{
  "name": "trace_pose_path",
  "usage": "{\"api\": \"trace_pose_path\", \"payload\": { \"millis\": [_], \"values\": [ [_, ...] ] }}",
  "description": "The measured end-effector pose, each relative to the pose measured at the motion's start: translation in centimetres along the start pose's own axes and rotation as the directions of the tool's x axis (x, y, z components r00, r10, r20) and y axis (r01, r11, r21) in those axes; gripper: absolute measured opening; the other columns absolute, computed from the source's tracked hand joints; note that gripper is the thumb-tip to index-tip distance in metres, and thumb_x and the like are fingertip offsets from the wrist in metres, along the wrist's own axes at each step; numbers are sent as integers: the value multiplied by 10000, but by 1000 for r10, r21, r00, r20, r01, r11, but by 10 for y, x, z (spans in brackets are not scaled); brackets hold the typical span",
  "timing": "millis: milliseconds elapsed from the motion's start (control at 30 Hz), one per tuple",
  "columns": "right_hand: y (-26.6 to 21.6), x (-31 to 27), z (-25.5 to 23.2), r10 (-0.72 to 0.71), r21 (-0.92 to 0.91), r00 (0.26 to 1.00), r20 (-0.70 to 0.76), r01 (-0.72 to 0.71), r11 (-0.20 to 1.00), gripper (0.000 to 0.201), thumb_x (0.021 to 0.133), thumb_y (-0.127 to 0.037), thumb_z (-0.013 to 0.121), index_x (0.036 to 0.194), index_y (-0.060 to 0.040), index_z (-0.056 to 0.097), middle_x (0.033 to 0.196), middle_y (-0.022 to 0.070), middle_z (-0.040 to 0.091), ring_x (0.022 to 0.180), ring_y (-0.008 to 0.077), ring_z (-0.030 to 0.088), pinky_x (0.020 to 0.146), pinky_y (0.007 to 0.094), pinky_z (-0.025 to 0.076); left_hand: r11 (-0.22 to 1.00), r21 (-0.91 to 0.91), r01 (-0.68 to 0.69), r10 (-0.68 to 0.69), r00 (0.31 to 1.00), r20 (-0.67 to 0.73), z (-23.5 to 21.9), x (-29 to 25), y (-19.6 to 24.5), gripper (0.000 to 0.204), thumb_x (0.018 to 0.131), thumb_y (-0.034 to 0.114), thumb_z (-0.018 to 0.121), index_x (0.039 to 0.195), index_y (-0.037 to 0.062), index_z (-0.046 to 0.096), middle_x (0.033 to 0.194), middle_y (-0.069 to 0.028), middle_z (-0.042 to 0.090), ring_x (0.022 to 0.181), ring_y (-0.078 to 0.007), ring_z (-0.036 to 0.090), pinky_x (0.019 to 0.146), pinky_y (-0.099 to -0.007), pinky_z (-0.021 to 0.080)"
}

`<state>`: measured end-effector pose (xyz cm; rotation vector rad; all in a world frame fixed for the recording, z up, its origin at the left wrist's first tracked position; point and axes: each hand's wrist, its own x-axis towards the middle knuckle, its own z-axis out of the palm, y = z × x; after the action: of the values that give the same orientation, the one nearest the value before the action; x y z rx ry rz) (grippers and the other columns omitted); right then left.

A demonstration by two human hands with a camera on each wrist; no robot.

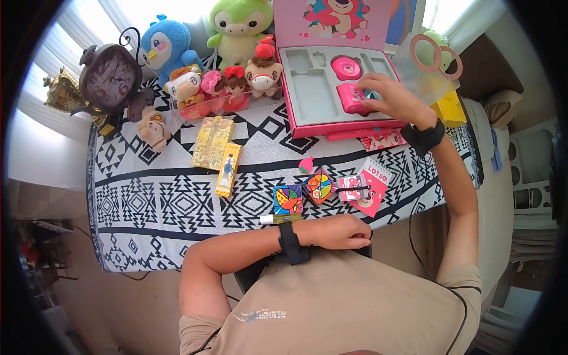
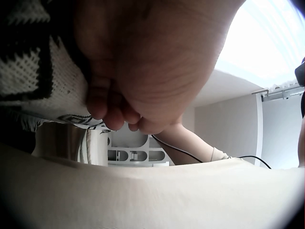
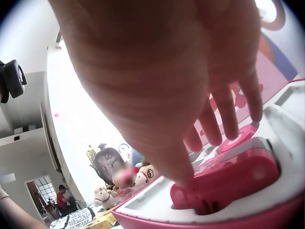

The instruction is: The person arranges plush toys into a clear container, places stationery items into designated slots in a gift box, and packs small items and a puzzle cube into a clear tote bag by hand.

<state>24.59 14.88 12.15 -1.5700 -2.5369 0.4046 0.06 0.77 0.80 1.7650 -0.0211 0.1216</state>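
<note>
In the head view, a pink case [image 1: 350, 99] lies in a recess of the open pink box [image 1: 307, 103], with a round pink item [image 1: 346, 68] behind it. My right hand [image 1: 393, 100] is over the case, thumb and fingertips around its upper part. The right wrist view shows the thumb of my right hand [image 3: 190, 138] on one end of the case [image 3: 233, 179], fingers on its far side; their exact contact is partly hidden. My left hand [image 1: 340, 232] lies at the table's front edge, fingers loosely bent and holding nothing, also in the left wrist view [image 2: 157, 71].
Plush toys [image 1: 168, 50], a dark clock [image 1: 110, 78] and a clear tray [image 1: 236, 106] of dolls stand behind. Gold [image 1: 212, 142] and yellow boxes [image 1: 228, 170], colourful squares [image 1: 287, 200] and pink cards [image 1: 376, 183] lie in front. A translucent sheet [image 1: 417, 71] is right of the box.
</note>
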Motion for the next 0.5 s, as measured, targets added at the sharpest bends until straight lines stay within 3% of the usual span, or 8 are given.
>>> {"api": "trace_pose_path", "payload": {
  "millis": [67,133,167,267,333,433,500],
  "values": [
    [1,0,6,14,0,1000,24,-14,1000,424,839,-150,703,1242,-52,617,1267,138,582,1180,325,551,1004,394,452,1000,-4,-6,6,1000,0,0,0,-1,278,973,275,587,946,4,641,745,-106,637,676,-241,613,630,-369,475],
    [-5,0,20,-122,1,988,-99,123,992,273,861,-107,672,1126,-41,663,1177,113,611,1122,310,575,960,394,470,1000,7,-1,1,1000,5,-1,1,0,272,973,269,589,950,4,641,746,-107,640,676,-239,614,629,-365,476],
    [-6,0,21,-124,1,987,-99,124,992,273,861,-107,672,1126,-41,663,1177,113,611,1122,310,575,960,394,470,1000,8,0,0,1000,3,-1,1,0,272,973,269,589,950,4,641,746,-107,640,676,-239,614,629,-365,476],
    [-33,3,19,-178,-142,982,-68,168,976,193,884,-128,637,1045,-23,649,1131,125,631,1065,331,596,902,419,485,1000,7,-13,13,1000,-5,-1,0,0,268,972,264,590,948,3,642,746,-108,640,675,-237,615,629,-364,477],
    [-77,4,26,-274,51,962,-20,274,960,161,877,-103,633,1020,-30,642,1085,108,636,1008,327,620,852,415,510,1000,7,-12,13,1000,-8,1,0,-1,272,972,265,589,940,0,641,745,-108,641,672,-238,616,630,-367,479],
    [-111,10,54,-461,-10,867,186,471,882,179,817,-64,618,994,-36,639,924,122,637,900,313,659,745,416,541,1000,-19,10,-10,1000,-2,0,1,0,292,963,263,580,879,-12,627,739,-136,636,683,-281,623,645,-398,483],
    [-113,22,73,-487,-35,838,247,510,860,162,820,-80,603,971,-42,643,881,113,614,840,307,658,708,419,535,1000,-20,8,-8,1000,2,1,2,-1,290,962,262,579,883,-12,629,740,-135,638,681,-278,623,644,-396,484]
  ]
}}
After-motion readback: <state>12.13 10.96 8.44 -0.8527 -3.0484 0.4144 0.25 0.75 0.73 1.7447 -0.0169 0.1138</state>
